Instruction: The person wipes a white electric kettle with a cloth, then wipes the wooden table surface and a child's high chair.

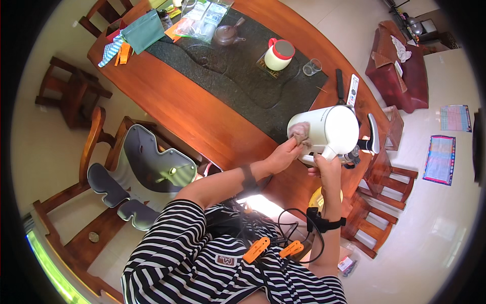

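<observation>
My right hand [327, 167] grips the handle of a white insulated jug [322, 121], which lies tilted in the air above the table's right part. The jug's round white end [343, 127] faces up towards me; whether it is the lid or the base I cannot tell. In my left hand [283, 155] is a bunched, greyish-pink cloth [300, 133], pressed against the jug's side. Part of the cloth is hidden by my fingers. Behind the jug a curved black and silver handle [374, 133] and a clear glass vessel [347, 156] show partly.
The wooden table [212, 136] bears a dark stone tea tray [243, 72]. On it are a clay teapot [227, 36], a cream mug with a red rim [279, 57] and a drinking glass [312, 67]. A green pouch [144, 31] and plastic bags [203, 21] lie far left. Wooden chairs [374, 224] stand around.
</observation>
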